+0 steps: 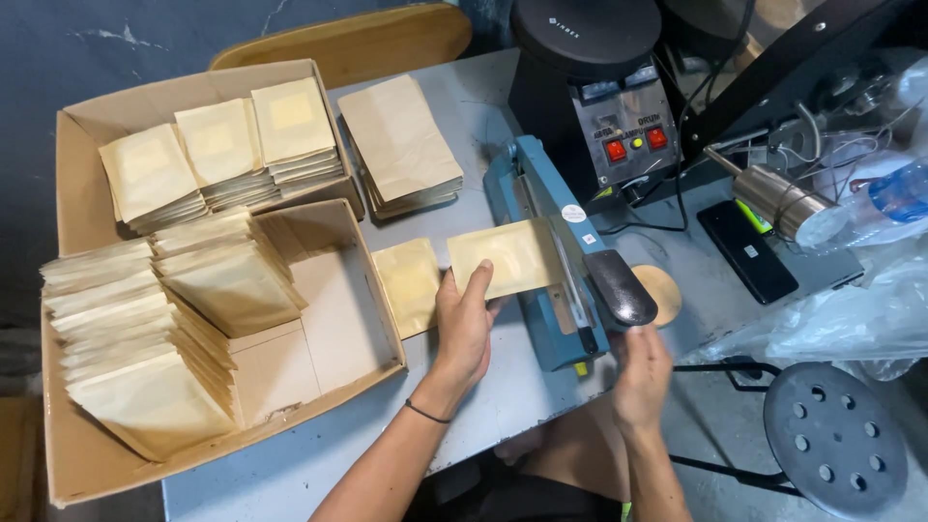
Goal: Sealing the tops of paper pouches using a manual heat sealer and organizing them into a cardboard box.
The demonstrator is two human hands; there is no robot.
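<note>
My left hand (464,324) grips the near edge of a flat tan paper pouch (498,256) whose right end lies under the arm of a blue heat sealer (546,261). My right hand (640,372) sits just below the sealer's black handle (621,287), touching its tip with the fingers curled. A second tan pouch (408,283) lies flat on the grey table (483,106) just left of my left hand.
A large cardboard box (87,464) at the left holds rows of stacked tan pouches (145,329). A loose pouch stack (398,145) lies behind the sealer. A black machine (604,97), a phone (746,249), a metal cylinder (778,201), plastic bags and a perforated stool (836,440) crowd the right.
</note>
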